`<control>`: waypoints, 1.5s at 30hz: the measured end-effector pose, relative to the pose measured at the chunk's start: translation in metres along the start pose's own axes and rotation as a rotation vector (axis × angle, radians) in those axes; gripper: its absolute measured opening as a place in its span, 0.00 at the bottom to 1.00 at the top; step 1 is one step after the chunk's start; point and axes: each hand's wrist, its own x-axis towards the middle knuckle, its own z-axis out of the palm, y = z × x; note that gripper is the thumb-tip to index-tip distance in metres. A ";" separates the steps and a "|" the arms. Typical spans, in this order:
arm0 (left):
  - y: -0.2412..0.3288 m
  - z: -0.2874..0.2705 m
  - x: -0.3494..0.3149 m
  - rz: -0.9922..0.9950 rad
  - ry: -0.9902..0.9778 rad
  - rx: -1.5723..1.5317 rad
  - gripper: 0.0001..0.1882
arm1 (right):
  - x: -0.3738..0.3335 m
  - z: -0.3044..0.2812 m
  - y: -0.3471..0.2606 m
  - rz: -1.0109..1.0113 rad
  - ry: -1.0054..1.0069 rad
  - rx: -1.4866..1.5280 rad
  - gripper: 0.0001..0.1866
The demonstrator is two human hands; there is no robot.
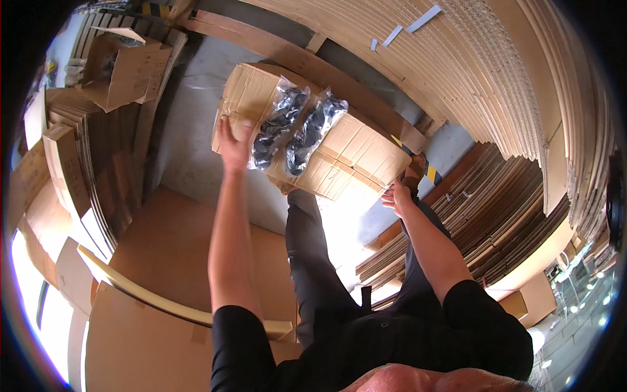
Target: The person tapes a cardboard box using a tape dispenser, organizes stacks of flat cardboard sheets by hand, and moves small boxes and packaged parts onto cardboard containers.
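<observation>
A brown cardboard box [366, 155] is in front of me, above the floor or on it; I cannot tell which. Two clear plastic bags with black items inside, the left bag [279, 124] and the right bag [315, 134], lie side by side across its top. My left hand [234, 142] rests at the box's left part, beside the left bag, fingers extended and slightly blurred. At the right near corner of the box, my right hand [397, 197] has its fingers closed on the edge. What is under the box is hidden.
Flattened cardboard sheets [470, 78] are stacked along the far right, with another stack [503, 209] below them. A wooden beam [287, 52] runs behind the box. On the left stand an open carton [134, 72] and more folded cardboard [72, 157]. Large cardboard panels [176, 242] lie at my left.
</observation>
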 end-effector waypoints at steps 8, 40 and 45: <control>0.121 0.079 -0.062 -0.042 -0.148 0.686 0.65 | -0.163 -0.030 -0.027 -1.061 -0.102 -1.008 0.14; 0.598 -0.179 -0.117 0.556 -0.189 -0.127 0.37 | -0.246 -0.155 0.034 -1.036 0.131 -0.892 0.11; 0.704 -0.100 -0.064 0.725 0.003 0.532 0.48 | -0.264 -0.190 0.012 -0.891 -0.015 -0.817 0.17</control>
